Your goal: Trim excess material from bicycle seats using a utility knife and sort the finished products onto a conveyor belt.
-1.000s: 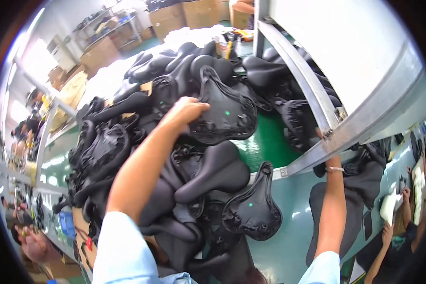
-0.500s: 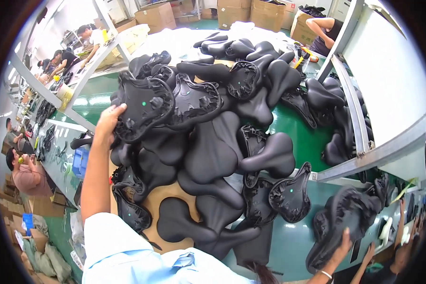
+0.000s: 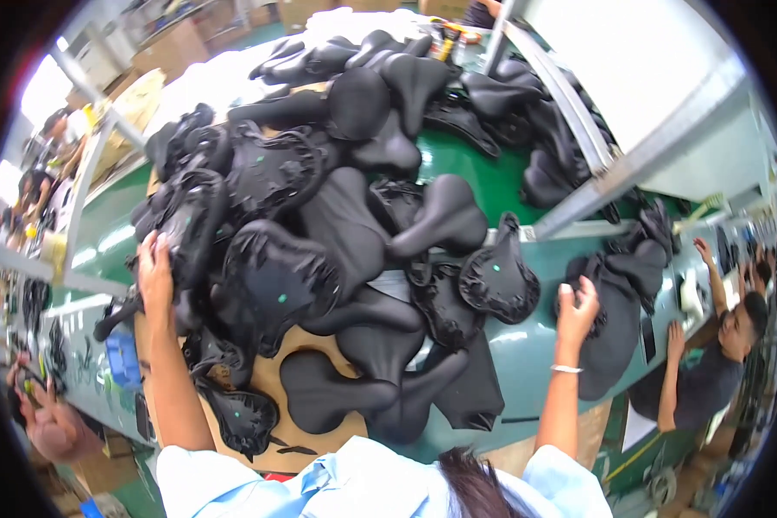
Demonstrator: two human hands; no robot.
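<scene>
My left hand [image 3: 155, 274] has its fingers closed over the near edge of a black bike saddle [image 3: 197, 216], tilted with its puckered underside showing. Beside it, another saddle [image 3: 281, 268] rests underside up, with a small green dot on it. Several more black saddles, smooth side or underside up, pile across the bench, such as a smooth one [image 3: 440, 216] in the middle. At the right, my right hand [image 3: 578, 306] is raised with fingers apart, in front of a group of dark saddles [image 3: 611, 345]. Whether its fingertips touch them is hard to tell.
Brown cardboard [image 3: 315, 341] lies under the near saddles on the green bench [image 3: 449, 406]. A metal frame post [image 3: 578, 203] crosses at the right. A blue bin [image 3: 123, 358] stands at the left. A co-worker [image 3: 699, 371] is close by on the right.
The view has shifted. My left hand has moved from one underside-up saddle to another at the left; an underside-up saddle now lies mid-heap. My right hand has risen from the near right.
</scene>
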